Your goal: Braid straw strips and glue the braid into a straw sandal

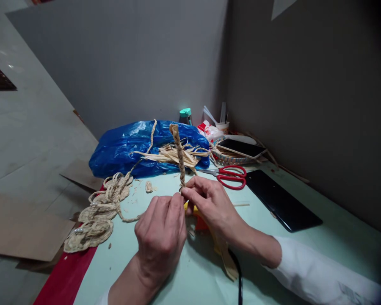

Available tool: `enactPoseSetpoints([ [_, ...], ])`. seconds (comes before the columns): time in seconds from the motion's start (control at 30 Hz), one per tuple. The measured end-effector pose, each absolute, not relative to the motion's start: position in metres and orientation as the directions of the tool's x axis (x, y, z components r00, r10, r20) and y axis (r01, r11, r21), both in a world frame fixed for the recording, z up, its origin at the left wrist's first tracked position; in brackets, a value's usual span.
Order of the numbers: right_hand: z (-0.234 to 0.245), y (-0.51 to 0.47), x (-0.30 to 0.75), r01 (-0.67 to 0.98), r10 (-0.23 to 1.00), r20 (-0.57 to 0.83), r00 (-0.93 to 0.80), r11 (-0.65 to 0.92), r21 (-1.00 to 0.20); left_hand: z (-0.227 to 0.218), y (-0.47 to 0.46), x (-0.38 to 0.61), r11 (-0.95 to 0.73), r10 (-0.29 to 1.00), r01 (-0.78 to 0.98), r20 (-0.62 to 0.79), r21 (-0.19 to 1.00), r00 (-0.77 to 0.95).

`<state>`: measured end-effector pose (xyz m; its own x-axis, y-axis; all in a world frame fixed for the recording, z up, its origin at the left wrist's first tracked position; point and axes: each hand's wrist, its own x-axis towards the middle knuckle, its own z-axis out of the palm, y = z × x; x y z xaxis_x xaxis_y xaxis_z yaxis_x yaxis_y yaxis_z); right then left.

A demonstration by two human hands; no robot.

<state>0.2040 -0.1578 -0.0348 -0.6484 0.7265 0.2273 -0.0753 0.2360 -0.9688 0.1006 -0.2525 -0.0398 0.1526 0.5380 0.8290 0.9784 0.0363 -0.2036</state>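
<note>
Left hand [161,224] in from lower left, back up, fingers curled together at the braid's base; can't tell what they grip, contact hidden. Right hand [211,203] in from lower right, wrist bent, thumb and index clamped on the braid [179,154] low down. Braid: tan, tightly plaited, near upright above the worktop [200,277], top leaning left, flat ragged tip.

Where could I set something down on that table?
Bare tabletop shows between the black slab and the right sleeve. Another patch, with a few crumbs, lies between the woven pieces and left hand. Crowded: the back, with blue bag, straw, scissors and basket.
</note>
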Motion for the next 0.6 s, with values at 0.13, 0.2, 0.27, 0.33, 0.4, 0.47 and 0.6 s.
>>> enactPoseSetpoints([
  [0.13,-0.04,-0.154,0.203,-0.129,0.731,0.19,-0.656,0.139,-0.982,-0.043,-0.252,0.105,-0.001,0.548,0.972,0.813,-0.233,0.196],
  [0.2,-0.04,-0.152,0.202,-0.167,0.721,0.174,-0.671,0.082,-0.983,-0.044,-0.252,0.106,-0.004,0.553,0.966,0.805,-0.258,0.217],
  [0.27,-0.04,-0.152,0.203,-0.208,0.706,0.159,-0.69,0.017,-0.978,-0.045,-0.251,0.107,-0.003,0.55,0.961,0.802,-0.276,0.232],
  [0.33,-0.04,-0.152,0.203,-0.232,0.703,0.144,-0.697,-0.031,-0.972,-0.048,-0.249,0.109,0.01,0.541,0.958,0.807,-0.288,0.237],
  [0.4,-0.039,-0.152,0.203,-0.241,0.718,0.131,-0.684,-0.052,-0.969,-0.052,-0.247,0.111,0.028,0.54,0.956,0.809,-0.291,0.231],
  [0.47,-0.04,-0.151,0.203,-0.245,0.748,0.124,-0.653,-0.054,-0.968,-0.056,-0.245,0.115,0.022,0.559,0.966,0.804,-0.257,0.201],
  [0.6,-0.039,-0.139,0.205,-0.283,0.784,0.118,-0.609,-0.075,-0.956,-0.058,-0.247,0.12,-0.214,0.653,0.976,0.748,0.031,0.119],
])
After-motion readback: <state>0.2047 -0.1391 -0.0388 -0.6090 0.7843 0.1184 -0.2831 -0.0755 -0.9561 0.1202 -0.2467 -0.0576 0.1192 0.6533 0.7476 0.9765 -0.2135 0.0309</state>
